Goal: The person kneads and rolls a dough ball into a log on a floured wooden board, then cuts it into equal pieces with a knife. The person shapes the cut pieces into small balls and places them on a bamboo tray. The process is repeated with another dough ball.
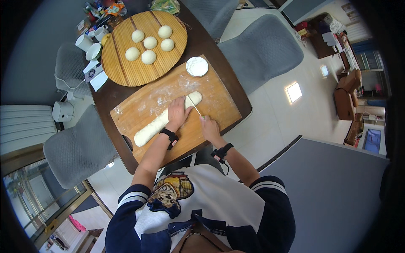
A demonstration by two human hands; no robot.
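A long log of pale dough (pixel 152 129) lies slantwise on a floured wooden board (pixel 218 91). My left hand (pixel 178 111) rests over the dough near its far right end, gripping it. My right hand (pixel 209 127) is closed round the handle of a knife (pixel 195 107), whose thin blade lies across the dough just right of my left fingers. A short end of dough is on the blade's right side; whether it is fully cut through I cannot tell. A bowl of white flour (pixel 197 66) stands at the board's far corner.
Beyond the board, a round slatted tray (pixel 120 68) holds several dough balls (pixel 150 42). Left of the tray stand mugs (pixel 84 42), a green-rimmed bowl (pixel 93 51) and a small device on papers. Grey chairs (pixel 261 52) flank the dark table (pixel 104 96).
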